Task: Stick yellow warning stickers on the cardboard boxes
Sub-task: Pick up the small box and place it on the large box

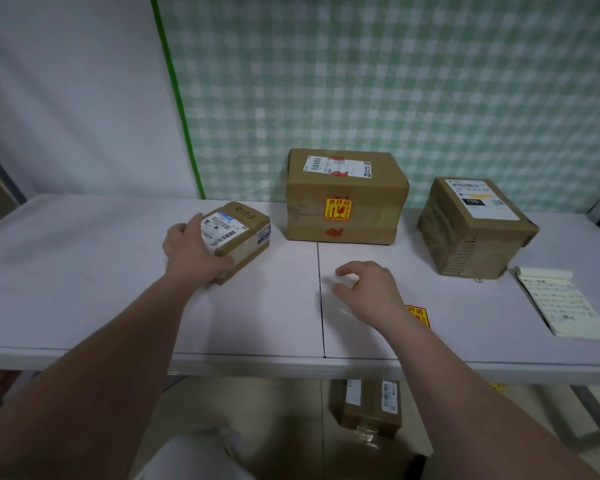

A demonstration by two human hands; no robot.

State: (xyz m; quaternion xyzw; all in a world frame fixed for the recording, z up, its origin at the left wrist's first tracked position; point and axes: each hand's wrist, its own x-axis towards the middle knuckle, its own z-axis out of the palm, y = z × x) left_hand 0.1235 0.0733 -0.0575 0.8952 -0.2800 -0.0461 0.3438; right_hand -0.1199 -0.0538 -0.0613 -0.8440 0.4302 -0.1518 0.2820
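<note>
On the pale grey folding bench (84, 271), seen from the head camera, the left hand (191, 251) wraps over the near left corner of the small flat brown cardboard box with the white barcode label (238, 233), fingers curled around its edge and gripping it. That small box lies with its long axis running diagonally, from near left to far right, its labelled face turned up. The right hand (368, 292) hovers low over the bench near the centre seam, fingers loosely bent and not closed on anything I can make out; whether a fingertip touches a sticker is hidden by the hand itself. Just beside and partly under that wrist lies a yellow warning sticker with red print (418, 315), flat on the bench, its printed top edge towards the far side. The large brown cardboard box in the middle (343, 199) already carries a yellow sticker on its front face, upright; the squat brown cardboard box on the right (475, 226) shows none from here. A white paper backing sheet (561, 306) lies near the right edge. To do this step well, I judge the left hand should hold the small box steady while the right hand lifts a sticker by one corner, then lays it on bare cardboard clear of the barcode label, pressing from one edge across.
</note>
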